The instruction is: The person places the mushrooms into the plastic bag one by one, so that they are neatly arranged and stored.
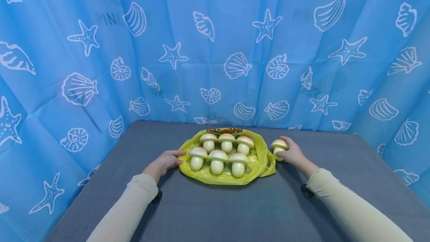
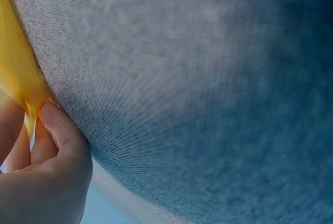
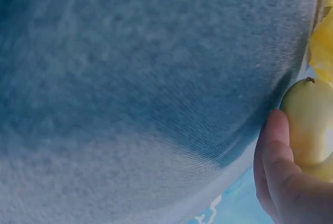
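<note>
A yellow plastic bag [image 1: 205, 177] lies spread on the table, and several toy mushrooms [image 1: 217, 166] with pale stems and pinkish cream caps stand on it in two rows. At its left edge my left hand [image 1: 167, 162] pinches the plastic between thumb and fingers; the left wrist view shows the gathered film [image 2: 26, 86] at the fingertips. Just right of the bag, my right hand [image 1: 295, 154] grips one more toy mushroom [image 1: 279, 145] by its side. Its rounded stem [image 3: 307, 120] shows in the right wrist view, the thumb against it.
A grey cloth covers the table [image 1: 235, 212]. Behind and at both sides hangs a blue curtain [image 1: 215, 85] with white shell and starfish prints. The bag's loose handle [image 1: 270, 167] lies at its right end, close to the right hand.
</note>
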{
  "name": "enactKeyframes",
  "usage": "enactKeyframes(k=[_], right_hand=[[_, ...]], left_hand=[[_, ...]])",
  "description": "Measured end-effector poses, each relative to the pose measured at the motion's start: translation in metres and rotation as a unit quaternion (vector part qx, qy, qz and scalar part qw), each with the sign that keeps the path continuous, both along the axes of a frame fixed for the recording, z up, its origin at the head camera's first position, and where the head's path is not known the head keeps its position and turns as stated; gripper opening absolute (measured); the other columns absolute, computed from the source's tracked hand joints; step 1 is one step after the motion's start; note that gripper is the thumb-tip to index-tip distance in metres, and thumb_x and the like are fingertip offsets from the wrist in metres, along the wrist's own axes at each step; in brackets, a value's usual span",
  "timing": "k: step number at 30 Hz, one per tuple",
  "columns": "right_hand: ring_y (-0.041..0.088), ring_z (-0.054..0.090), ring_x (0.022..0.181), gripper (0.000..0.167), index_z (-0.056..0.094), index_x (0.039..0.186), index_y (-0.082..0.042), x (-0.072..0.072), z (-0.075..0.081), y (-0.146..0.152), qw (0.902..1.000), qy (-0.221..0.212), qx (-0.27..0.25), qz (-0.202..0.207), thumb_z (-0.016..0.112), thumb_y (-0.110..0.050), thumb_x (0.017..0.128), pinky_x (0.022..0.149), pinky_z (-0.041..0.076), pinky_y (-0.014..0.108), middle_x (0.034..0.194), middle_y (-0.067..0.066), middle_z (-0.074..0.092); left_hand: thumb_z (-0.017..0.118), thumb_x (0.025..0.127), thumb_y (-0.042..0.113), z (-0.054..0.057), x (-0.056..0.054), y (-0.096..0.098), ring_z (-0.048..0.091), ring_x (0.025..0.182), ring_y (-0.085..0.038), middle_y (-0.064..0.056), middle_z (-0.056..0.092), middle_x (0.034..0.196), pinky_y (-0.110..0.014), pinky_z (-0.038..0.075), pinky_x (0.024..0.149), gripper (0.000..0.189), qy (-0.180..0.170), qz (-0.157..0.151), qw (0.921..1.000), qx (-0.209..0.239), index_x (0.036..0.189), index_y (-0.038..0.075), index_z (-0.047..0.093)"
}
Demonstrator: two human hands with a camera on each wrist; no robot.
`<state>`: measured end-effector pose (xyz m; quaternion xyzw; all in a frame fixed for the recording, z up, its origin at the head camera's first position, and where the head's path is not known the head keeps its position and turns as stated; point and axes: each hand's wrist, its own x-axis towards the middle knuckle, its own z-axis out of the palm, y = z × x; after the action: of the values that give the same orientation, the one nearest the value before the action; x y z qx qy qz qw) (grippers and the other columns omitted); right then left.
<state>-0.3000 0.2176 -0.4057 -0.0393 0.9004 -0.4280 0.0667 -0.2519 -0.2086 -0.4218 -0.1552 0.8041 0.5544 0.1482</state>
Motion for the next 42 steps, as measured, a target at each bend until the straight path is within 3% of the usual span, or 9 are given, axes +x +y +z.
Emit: enactKeyframes(k=[6, 13, 20, 28, 36, 42], right_hand=[[0.039, 0.049, 0.103, 0.073, 0.017, 0.15, 0.008, 0.004, 0.007, 0.0, 0.9991, 0.006, -0.038, -0.016, 0.06, -0.005, 0.091, 0.068, 0.052, 0.038, 0.137, 0.036, 0.031], [0.035, 0.049, 0.101, 0.074, 0.015, 0.15, 0.008, 0.016, 0.022, -0.001, 0.9962, 0.019, -0.084, -0.017, 0.06, -0.006, 0.094, 0.069, 0.054, 0.037, 0.138, 0.035, 0.029], [0.036, 0.048, 0.109, 0.074, 0.015, 0.151, 0.005, 0.027, 0.032, -0.007, 0.9909, 0.037, -0.129, 0.01, 0.061, -0.007, 0.094, 0.073, 0.055, 0.035, 0.14, 0.034, 0.029], [0.041, 0.047, 0.115, 0.074, 0.017, 0.151, 0.004, 0.036, 0.038, -0.016, 0.9862, 0.054, -0.152, 0.037, 0.062, -0.008, 0.093, 0.074, 0.053, 0.027, 0.139, 0.033, 0.031], [0.044, 0.047, 0.117, 0.072, 0.02, 0.149, 0.004, 0.041, 0.039, -0.024, 0.9823, 0.054, -0.171, 0.054, 0.063, -0.006, 0.092, 0.082, 0.052, 0.033, 0.139, 0.032, 0.031], [0.045, 0.05, 0.114, 0.069, 0.026, 0.146, 0.005, 0.045, 0.035, -0.033, 0.9794, 0.086, -0.16, 0.089, 0.065, -0.002, 0.09, 0.083, 0.05, 0.037, 0.137, 0.03, 0.036]], left_hand=[[0.055, 0.096, 0.001, 0.0, -0.001, -0.001, 0.041, 0.133, -0.034, -0.021, 0.035, 0.151, -0.047, 0.035, 0.107, 0.044, 0.002, -0.007, 1.0, 0.002, 0.139, 0.006, 0.053], [0.054, 0.097, 0.003, 0.005, 0.0, -0.002, 0.038, 0.135, -0.036, -0.021, 0.032, 0.153, -0.055, 0.027, 0.11, 0.045, -0.001, -0.023, 0.9997, -0.002, 0.142, 0.008, 0.051], [0.054, 0.097, 0.002, 0.007, 0.0, -0.002, 0.038, 0.135, -0.035, -0.022, 0.032, 0.152, -0.05, 0.032, 0.109, 0.045, 0.006, -0.02, 0.9998, -0.001, 0.141, 0.007, 0.051], [0.054, 0.097, 0.0, 0.002, -0.003, -0.003, 0.037, 0.136, -0.034, -0.022, 0.032, 0.153, -0.048, 0.034, 0.108, 0.045, 0.004, -0.014, 0.9999, -0.003, 0.141, 0.006, 0.051], [0.054, 0.096, 0.0, 0.0, -0.001, -0.002, 0.039, 0.135, -0.034, -0.021, 0.034, 0.152, -0.047, 0.034, 0.108, 0.044, 0.005, -0.006, 1.0, 0.002, 0.14, 0.006, 0.052], [0.055, 0.096, 0.0, -0.001, 0.001, -0.001, 0.041, 0.133, -0.033, -0.022, 0.035, 0.151, -0.046, 0.037, 0.106, 0.043, 0.007, -0.004, 1.0, 0.003, 0.139, 0.005, 0.053]])
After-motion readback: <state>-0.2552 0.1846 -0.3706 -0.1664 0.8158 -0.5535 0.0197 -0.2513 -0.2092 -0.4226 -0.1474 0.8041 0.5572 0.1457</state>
